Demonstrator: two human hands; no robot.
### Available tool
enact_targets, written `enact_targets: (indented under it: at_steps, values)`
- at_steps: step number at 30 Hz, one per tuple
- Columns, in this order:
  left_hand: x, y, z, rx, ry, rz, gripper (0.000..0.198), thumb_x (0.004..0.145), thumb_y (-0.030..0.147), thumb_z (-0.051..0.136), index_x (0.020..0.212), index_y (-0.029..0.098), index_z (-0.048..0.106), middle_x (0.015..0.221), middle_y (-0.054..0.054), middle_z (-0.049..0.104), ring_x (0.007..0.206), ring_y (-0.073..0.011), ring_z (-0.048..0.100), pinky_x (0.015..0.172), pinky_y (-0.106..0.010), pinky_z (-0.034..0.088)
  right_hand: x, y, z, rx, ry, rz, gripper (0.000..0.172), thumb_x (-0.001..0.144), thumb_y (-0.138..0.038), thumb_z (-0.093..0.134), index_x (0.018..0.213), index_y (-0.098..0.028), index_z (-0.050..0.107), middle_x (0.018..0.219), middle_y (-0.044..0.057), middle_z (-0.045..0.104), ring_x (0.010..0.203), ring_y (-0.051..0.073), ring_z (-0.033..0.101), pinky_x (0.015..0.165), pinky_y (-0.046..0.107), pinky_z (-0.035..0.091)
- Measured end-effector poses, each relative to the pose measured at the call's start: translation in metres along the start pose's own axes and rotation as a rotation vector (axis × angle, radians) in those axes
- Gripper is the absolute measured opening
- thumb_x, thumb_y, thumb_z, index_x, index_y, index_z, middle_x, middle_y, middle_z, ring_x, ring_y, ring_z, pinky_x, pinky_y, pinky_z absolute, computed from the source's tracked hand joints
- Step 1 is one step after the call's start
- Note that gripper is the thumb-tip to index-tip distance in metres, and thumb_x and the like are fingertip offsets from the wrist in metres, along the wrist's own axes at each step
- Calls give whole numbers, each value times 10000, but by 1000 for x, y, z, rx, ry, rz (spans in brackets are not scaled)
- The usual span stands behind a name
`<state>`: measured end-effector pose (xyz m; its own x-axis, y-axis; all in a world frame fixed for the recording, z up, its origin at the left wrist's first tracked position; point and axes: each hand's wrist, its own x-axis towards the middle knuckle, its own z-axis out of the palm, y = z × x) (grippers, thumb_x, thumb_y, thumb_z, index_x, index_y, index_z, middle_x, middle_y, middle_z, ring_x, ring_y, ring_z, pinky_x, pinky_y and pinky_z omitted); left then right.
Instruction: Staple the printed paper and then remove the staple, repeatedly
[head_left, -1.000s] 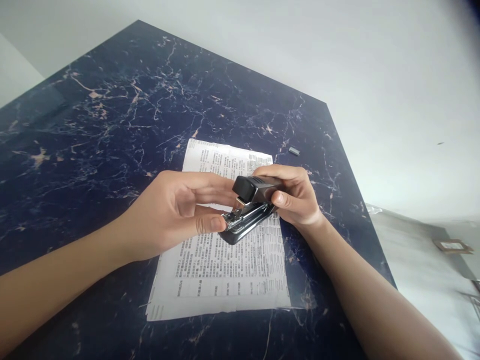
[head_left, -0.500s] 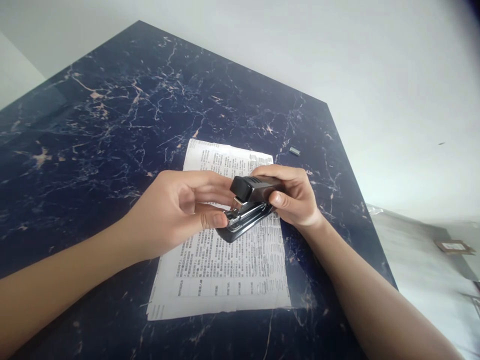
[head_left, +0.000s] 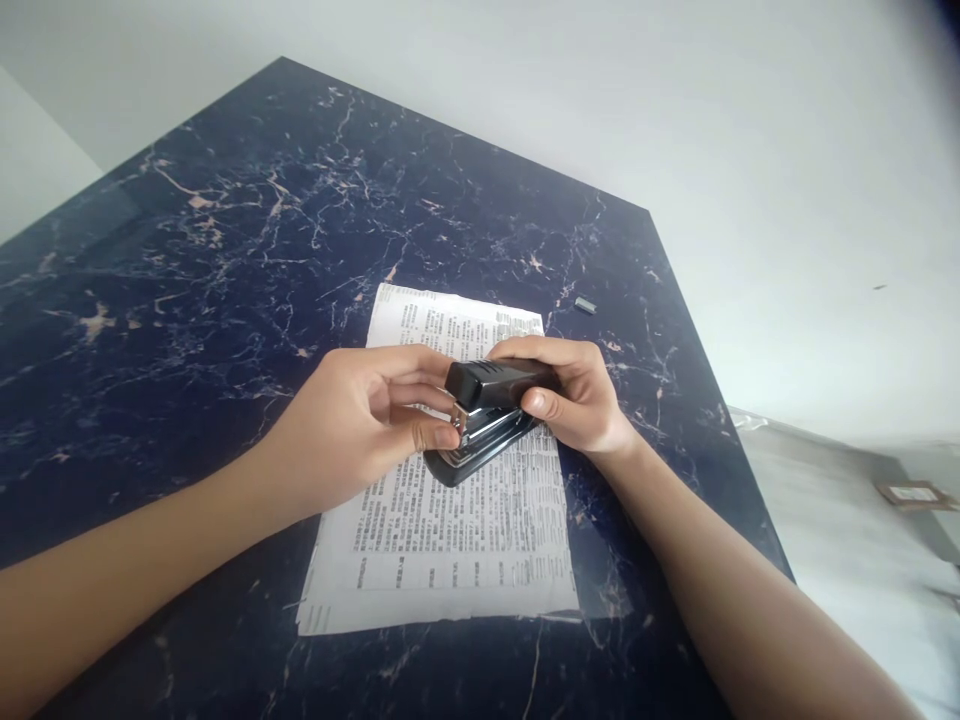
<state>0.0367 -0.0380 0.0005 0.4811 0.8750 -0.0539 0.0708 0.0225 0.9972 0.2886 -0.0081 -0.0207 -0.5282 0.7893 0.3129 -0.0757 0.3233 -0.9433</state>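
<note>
Above the printed sheets, both hands hold a black stapler point(head_left: 504, 384), its jaws parted and its front end pointing left. My right hand point(head_left: 581, 390) wraps round the rear, with the thumb on the near side of the upper arm. At the front, my left hand point(head_left: 367, 425) has its thumb against the metal part between the arm and the base, with its fingers behind. Whether a staple or other small piece sits in the left fingertips is hidden. Printed sheets point(head_left: 450, 530) lie under the stapler, their edges slightly uneven.
A small strip of staples point(head_left: 585, 305) lies on the dark blue marbled table point(head_left: 450, 220), beyond the sheets to the right. The table's right edge runs past my right forearm. On the pale floor at the right rests a brown object with a white label point(head_left: 911, 494).
The stapler has shifted slightly left, and its upper arm sits a little lower at the front. My left thumb has moved in closer to the metal part between the jaws.
</note>
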Motion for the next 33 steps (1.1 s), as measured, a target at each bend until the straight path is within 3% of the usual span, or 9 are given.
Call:
enact_targets:
  at_steps: [8, 14, 22, 25, 30, 33]
  values:
    - [2, -1, -6, 5, -20, 26, 363, 802, 260, 829, 1157, 246, 757, 1046, -61, 803, 1015, -287, 770, 805, -387, 668, 0, 1, 0, 119, 29, 118, 334, 902, -437, 724, 1134, -202, 773, 1007, 79, 750, 853, 216, 701, 726, 346, 553]
    - [3, -4, -11, 45, 70, 63, 351, 796, 238, 835, 1138, 258, 759, 1031, -51, 805, 965, -264, 781, 780, -364, 672, -1, -1, 2, 99, 55, 150, 347, 917, -486, 697, 1132, -224, 768, 1001, 71, 758, 854, 227, 714, 755, 376, 575]
    - [8, -4, -23, 216, 273, 206, 201, 919, 279, 706, 1114, 257, 750, 1170, -41, 770, 1115, -245, 725, 1063, -443, 562, 2, 1, 3, -393, 261, 84, 305, 908, -414, 720, 1150, -231, 747, 1085, 56, 757, 987, 243, 707, 891, 423, 574]
    - [12, -8, -26, 262, 293, 213, 197, 975, 304, 622, 1120, 256, 747, 1194, -51, 759, 1153, -253, 702, 1083, -464, 532, 3, -3, 5, -535, 230, 51, 294, 951, -384, 649, 1190, -226, 718, 1140, 71, 749, 1018, 250, 701, 896, 439, 573]
    - [20, -22, -28, 187, 309, 258, 280, 1032, 361, 513, 1129, 219, 734, 1204, -87, 741, 1163, -254, 685, 1094, -485, 506, 10, -21, 22, -879, 186, -144, 384, 993, -323, 540, 1351, -207, 616, 1397, 112, 640, 1316, 299, 569, 1114, 537, 457]
    - [23, -27, -27, 66, 321, 248, 296, 1030, 382, 502, 1117, 196, 716, 1196, -101, 739, 1153, -248, 691, 1100, -479, 502, 17, -26, 41, -1054, 115, -103, 476, 1031, -296, 475, 1495, -193, 491, 1462, 141, 590, 1354, 309, 543, 1123, 544, 452]
